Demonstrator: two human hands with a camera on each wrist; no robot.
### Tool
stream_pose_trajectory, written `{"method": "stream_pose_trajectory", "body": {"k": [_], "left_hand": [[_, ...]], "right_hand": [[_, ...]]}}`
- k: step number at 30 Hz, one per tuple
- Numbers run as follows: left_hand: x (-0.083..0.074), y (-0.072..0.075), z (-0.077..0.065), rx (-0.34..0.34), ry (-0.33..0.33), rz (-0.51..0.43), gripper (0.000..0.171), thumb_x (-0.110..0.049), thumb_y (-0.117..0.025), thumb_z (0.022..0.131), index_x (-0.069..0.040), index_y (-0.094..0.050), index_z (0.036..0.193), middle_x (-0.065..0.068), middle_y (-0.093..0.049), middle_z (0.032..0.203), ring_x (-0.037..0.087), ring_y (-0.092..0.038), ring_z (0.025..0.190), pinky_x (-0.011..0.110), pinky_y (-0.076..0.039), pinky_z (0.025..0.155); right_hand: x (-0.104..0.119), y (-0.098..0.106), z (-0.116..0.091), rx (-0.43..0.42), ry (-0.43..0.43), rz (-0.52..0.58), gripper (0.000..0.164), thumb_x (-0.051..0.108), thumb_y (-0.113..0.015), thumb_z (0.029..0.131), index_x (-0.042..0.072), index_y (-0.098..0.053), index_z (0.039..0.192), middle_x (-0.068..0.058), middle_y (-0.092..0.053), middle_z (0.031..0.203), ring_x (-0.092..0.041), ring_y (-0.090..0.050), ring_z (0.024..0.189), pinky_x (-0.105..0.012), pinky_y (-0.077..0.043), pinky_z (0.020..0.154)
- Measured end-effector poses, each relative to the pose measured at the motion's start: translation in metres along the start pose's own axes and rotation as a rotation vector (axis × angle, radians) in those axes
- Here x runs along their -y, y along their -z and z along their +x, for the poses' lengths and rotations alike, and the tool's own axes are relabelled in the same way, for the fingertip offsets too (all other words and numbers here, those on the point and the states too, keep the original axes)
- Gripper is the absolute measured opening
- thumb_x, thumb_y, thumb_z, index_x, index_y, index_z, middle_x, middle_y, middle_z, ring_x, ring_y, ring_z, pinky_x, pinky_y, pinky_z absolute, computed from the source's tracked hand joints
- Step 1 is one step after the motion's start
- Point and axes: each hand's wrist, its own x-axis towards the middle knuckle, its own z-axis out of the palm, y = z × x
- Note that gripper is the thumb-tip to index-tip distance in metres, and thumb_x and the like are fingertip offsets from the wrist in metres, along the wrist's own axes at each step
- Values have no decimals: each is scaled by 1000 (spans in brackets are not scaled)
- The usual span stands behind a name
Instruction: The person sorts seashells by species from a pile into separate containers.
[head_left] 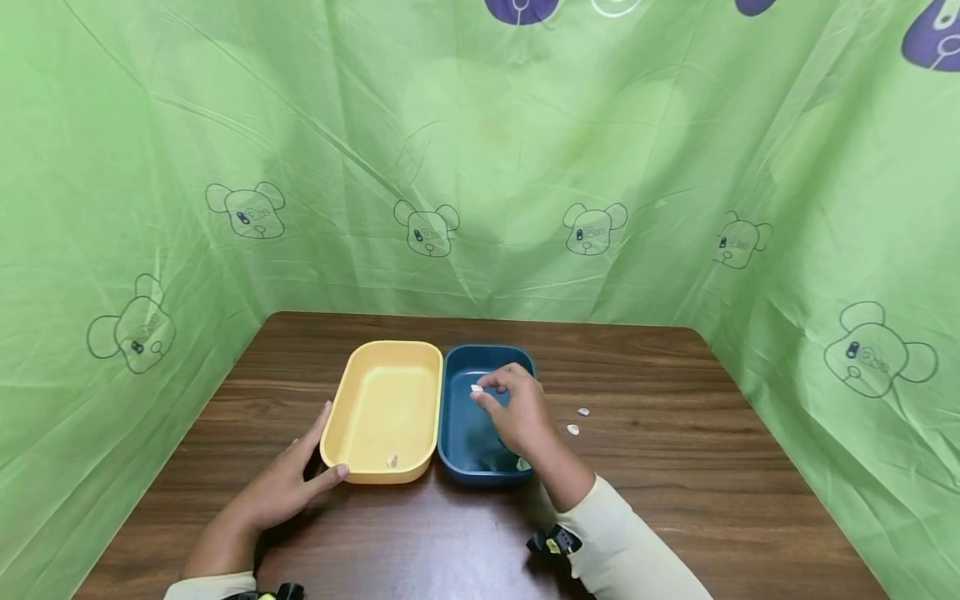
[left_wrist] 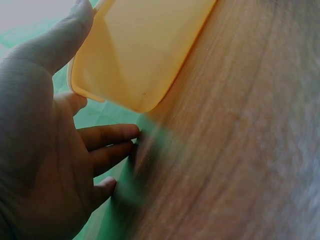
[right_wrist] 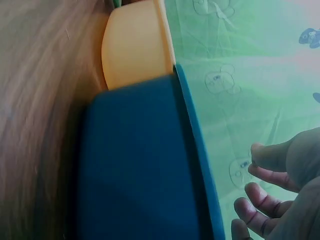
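Note:
My left hand (head_left: 281, 483) holds the near-left corner of a yellow plastic container (head_left: 382, 400), thumb on its near side and index finger along its left side. Its other fingers (left_wrist: 107, 137) are spread below the corner in the left wrist view. Over the blue container (head_left: 468, 454), my right hand (head_left: 517, 408) pinches a small white shell-like piece (head_left: 477, 388) between thumb and fingertips; the right wrist view does not show that piece. One similar pale piece (head_left: 392, 461) lies in the yellow container, and another piece (head_left: 522, 464) is in the blue one, partly hidden by the wrist.
Two more white pieces (head_left: 578, 421) lie on the brown wooden table (head_left: 675, 467), right of the blue container. Both containers stand side by side, their long sides touching or nearly so. A green curtain (head_left: 495, 275) with bear drawings surrounds the table's back and sides.

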Motion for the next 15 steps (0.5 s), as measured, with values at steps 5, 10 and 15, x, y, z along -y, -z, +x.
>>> {"method": "stream_pose_trajectory", "body": {"k": [5,10,15], "left_hand": [[-1,0,-1,3,7,2,107,-35,-76,103,-23,-2,178,29,-21,179,58,-28,160,78,-29,120],[0,0,0,2,0,-11,107,-35,-77,102,-23,-2,178,30,-21,179,60,-28,160,81,-29,118],[1,0,1,-1,-4,-10,107,-34,-77,102,-23,-3,178,31,-23,178,60,-29,159,81,-30,117]], "right_hand": [[9,-13,-1,57,24,-7,9,17,-85,97,10,-85,103,-8,-72,105,-28,-65,101,-34,-52,84],[17,-23,-1,99,29,-1,9,17,-86,96,11,-86,103,-10,-72,107,-31,-67,103,-37,-53,86],[21,-33,-1,130,13,-7,7,18,-86,96,13,-86,101,-11,-71,108,-34,-67,106,-38,-53,87]]}}
